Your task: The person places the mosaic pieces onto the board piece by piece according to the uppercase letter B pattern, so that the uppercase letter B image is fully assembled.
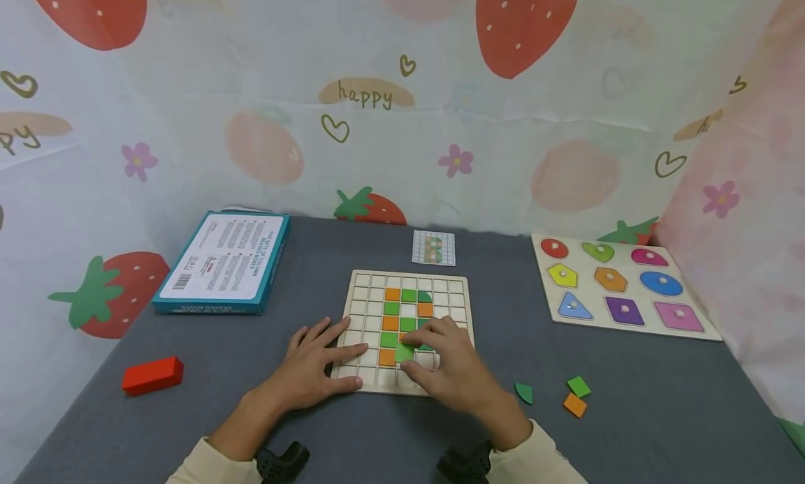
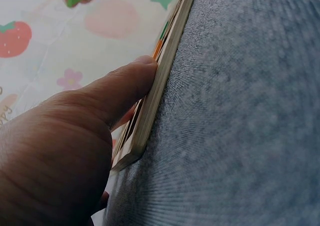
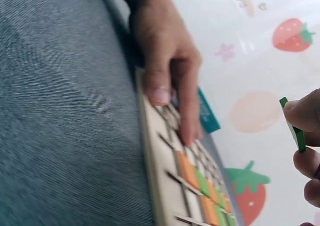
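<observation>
A wooden grid board point(image 1: 360, 308) lies flat on the table, with rows of green and orange tiles set in its middle squares. My left hand point(image 1: 308, 372) rests spread on the board's left side, its thumb on the near edge in the left wrist view. My right hand point(image 1: 462, 372) pinches a green square tile point(image 1: 404, 352) between thumb and fingers over the board's lower middle. The right wrist view shows that green tile point(image 3: 294, 128) raised above the board. An orange tile point(image 1: 386, 357) sits in the grid beside it; the right fingers hide some squares.
Right of the board lie a green quarter-round piece point(image 1: 524, 393), a green square point(image 1: 578, 386) and an orange square point(image 1: 575, 404). A pattern card point(image 1: 433, 248) lies behind the board. A shape puzzle point(image 1: 604, 306), a blue box point(image 1: 220, 260) and a red block point(image 1: 152, 376) lie farther out.
</observation>
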A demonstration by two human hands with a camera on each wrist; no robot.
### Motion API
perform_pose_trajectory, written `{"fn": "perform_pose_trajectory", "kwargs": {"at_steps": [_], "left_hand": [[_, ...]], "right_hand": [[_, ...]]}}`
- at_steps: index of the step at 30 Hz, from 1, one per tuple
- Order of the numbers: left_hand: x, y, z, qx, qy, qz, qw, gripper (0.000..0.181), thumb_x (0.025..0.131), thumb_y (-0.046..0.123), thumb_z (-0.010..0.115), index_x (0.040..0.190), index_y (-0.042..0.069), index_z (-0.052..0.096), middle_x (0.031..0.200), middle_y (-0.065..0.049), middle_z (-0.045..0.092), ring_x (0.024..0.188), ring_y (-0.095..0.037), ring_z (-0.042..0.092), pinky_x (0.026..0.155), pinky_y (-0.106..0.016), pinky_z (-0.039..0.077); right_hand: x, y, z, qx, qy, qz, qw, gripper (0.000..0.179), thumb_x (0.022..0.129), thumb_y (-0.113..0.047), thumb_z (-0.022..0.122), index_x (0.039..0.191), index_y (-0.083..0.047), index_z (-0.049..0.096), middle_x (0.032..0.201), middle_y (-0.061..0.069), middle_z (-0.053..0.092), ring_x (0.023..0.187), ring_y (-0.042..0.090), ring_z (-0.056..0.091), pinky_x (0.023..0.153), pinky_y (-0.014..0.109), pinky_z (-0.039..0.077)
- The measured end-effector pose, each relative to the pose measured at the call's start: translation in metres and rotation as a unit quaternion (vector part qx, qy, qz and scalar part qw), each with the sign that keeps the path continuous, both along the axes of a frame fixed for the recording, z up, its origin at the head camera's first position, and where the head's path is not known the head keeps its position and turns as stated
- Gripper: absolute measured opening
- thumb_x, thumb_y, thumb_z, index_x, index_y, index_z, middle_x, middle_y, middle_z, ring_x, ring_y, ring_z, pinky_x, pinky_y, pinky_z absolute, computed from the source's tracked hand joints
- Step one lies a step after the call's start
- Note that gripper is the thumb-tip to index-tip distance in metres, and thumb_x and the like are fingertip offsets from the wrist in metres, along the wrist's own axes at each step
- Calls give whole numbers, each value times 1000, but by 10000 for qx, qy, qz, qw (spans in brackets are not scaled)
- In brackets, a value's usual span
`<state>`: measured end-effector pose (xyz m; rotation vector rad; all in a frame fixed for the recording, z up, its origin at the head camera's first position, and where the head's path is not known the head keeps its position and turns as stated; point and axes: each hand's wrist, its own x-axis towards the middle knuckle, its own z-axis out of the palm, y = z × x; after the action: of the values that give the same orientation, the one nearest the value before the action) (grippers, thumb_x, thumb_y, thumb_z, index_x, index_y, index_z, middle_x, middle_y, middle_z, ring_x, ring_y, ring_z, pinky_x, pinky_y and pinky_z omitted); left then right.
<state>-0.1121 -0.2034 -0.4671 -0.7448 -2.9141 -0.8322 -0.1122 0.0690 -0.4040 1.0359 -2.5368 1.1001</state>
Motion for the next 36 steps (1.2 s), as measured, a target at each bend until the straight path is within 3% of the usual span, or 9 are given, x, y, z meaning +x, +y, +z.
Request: {"fn": "perform_pose_trajectory", "kwargs": {"at_steps": [8,14,36], "left_hand": [[0,1,-1,29,52,-22,10000,58,86,59,63,135,27,61,153,-11,31,139,-44,20,103,-67,9],[-1,1,-1,37,61,-5,10000,59,86,59,63,135,27,61,153,-11,32,139,-44,20,103,-67,10],[-1,0,0,-52,69,-3,10000,59,86,60,63,135,27,61,153,-11,33,139,-44,21,102,-68,11]], "right_hand": [[-5,-14,-23,16,-51,9,10000,23,81,-16,80,102,-13,74,96,-6,57,92,12,48,82,42,41],[-7,-18,-35,395,-339,-70,9986,23,81,-18,80,103,-14,74,94,-6,56,86,11,45,77,39,40],[-6,-26,-47,1401,-138,-220,9898,25,80,-27,80,103,-21,75,92,-10,56,87,12,47,73,39,37]]}}
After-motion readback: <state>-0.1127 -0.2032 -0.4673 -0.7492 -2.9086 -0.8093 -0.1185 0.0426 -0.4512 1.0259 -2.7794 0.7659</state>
